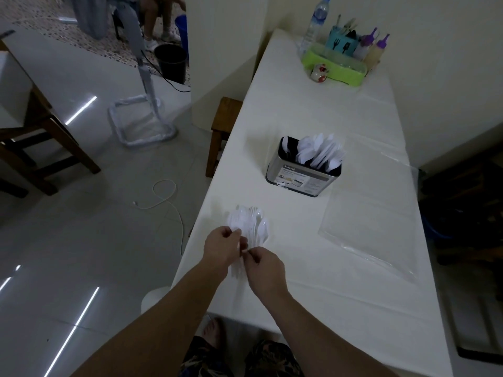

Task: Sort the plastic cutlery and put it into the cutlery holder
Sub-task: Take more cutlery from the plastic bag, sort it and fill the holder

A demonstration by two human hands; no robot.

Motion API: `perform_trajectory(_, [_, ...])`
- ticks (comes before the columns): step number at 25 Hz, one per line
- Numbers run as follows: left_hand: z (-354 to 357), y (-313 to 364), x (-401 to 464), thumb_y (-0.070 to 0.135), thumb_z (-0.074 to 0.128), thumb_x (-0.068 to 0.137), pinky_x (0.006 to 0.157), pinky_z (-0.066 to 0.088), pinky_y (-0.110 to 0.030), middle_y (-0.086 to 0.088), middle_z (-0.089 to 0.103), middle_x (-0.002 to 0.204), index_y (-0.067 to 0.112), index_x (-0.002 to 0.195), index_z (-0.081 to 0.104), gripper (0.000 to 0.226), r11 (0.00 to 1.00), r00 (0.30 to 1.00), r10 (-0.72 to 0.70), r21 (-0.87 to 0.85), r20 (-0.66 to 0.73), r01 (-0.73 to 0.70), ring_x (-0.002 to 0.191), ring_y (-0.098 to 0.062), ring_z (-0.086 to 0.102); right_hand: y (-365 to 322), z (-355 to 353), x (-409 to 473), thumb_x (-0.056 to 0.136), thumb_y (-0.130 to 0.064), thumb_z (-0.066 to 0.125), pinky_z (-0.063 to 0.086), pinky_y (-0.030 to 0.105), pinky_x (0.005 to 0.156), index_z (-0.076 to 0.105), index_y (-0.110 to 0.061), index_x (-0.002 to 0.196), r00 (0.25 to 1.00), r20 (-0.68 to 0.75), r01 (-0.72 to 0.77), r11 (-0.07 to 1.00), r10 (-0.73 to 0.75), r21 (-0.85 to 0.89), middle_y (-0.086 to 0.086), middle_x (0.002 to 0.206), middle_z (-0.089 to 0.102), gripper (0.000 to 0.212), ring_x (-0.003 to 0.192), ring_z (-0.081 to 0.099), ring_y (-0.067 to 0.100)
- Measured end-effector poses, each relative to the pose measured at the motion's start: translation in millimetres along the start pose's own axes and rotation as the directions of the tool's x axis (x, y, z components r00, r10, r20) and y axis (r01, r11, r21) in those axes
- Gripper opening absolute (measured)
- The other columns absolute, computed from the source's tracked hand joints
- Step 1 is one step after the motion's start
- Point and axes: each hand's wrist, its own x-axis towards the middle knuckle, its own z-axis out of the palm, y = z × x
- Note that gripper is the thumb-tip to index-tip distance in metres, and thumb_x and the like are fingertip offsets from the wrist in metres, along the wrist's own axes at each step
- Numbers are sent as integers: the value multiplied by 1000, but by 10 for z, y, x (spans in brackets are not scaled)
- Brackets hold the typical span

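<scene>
Both hands (245, 257) round cutlery bunch (249, 223), holder (299, 175) well beyond.

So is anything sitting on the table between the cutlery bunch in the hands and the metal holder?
Nothing visible. The left hand and right hand hold the cutlery bunch; bare tablecloth runs up to the cutlery holder. The clear plastic sheet lies off to the right.

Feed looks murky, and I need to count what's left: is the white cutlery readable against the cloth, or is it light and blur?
Head view: dim; the bunch of cutlery in the left hand and right hand blends, slightly blurred, into the white table; wide-angle bending at edges; glare streaks on the floor.
</scene>
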Motion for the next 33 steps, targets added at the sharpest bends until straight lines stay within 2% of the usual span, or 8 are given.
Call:
perform_trajectory(3, [-145,17,77,18,52,100,71,59,-34,-11,73,83,7,92,65,19,994,995,-53,-104,-86,44,76,-22,71,117,-33,22,91,-28,57,37,18,50,61,-23,83,996,-68,-69,992,62,-103,-12,73,60,10,62,54,1])
perform_trajectory(7, [-257,-2,109,17,51,101,69,56,-32,-11,70,86,8,97,62,15,979,988,-135,-166,-81,120,71,-20,67,247,-26,87,88,-29,60,41,21,51,61,-21,89,988,-43,-154,974,149,-165,-8,79,62,8,68,57,7])
perform_trajectory(13, [-282,-81,96,17,51,101,72,57,-34,-13,70,88,5,102,63,17,974,984,-171,-163,-58,160,72,-20,67,324,-35,169,89,-22,52,40,24,51,58,-19,90,969,-97,-241,955,227,-172,-3,83,63,7,71,58,13])
perform_trajectory(17, [-281,-141,91,18,51,100,71,57,-32,-13,71,88,5,103,64,18,973,981,-187,-144,-52,178,74,-20,68,277,10,146,90,-29,54,41,26,52,52,-23,90,976,-131,-193,968,173,-159,-6,83,60,7,69,57,11])
perform_trajectory(21, [-272,-146,82,17,50,101,67,56,-30,-12,71,89,6,103,63,18,977,983,-181,-120,-40,175,73,-19,68,318,31,176,93,-29,54,38,28,54,50,-16,99,952,-145,-286,951,269,-117,0,94,61,15,77,57,18])
perform_trajectory(24, [-266,-137,107,15,50,100,68,56,-32,-13,71,88,7,105,62,16,978,983,-177,-117,-44,171,73,-20,69,381,14,205,92,-32,53,41,29,57,53,-16,95,949,-134,-303,944,286,-134,2,89,64,17,77,60,21])
perform_trajectory(29, [-244,-130,137,15,50,100,69,56,-33,-14,72,89,6,103,64,17,981,984,-174,-96,-31,170,73,-21,68,374,32,184,94,-35,49,44,27,53,57,-21,87,975,-106,-207,973,196,-102,-4,76,63,18,67,60,14])
perform_trajectory(33, [-250,-141,136,16,50,100,67,56,-32,-13,71,87,7,104,64,17,980,983,-183,-85,-29,180,73,-21,68,386,-11,251,93,-28,49,34,24,47,58,-11,88,931,-159,-341,938,328,-59,1,74,62,20,64,57,16])
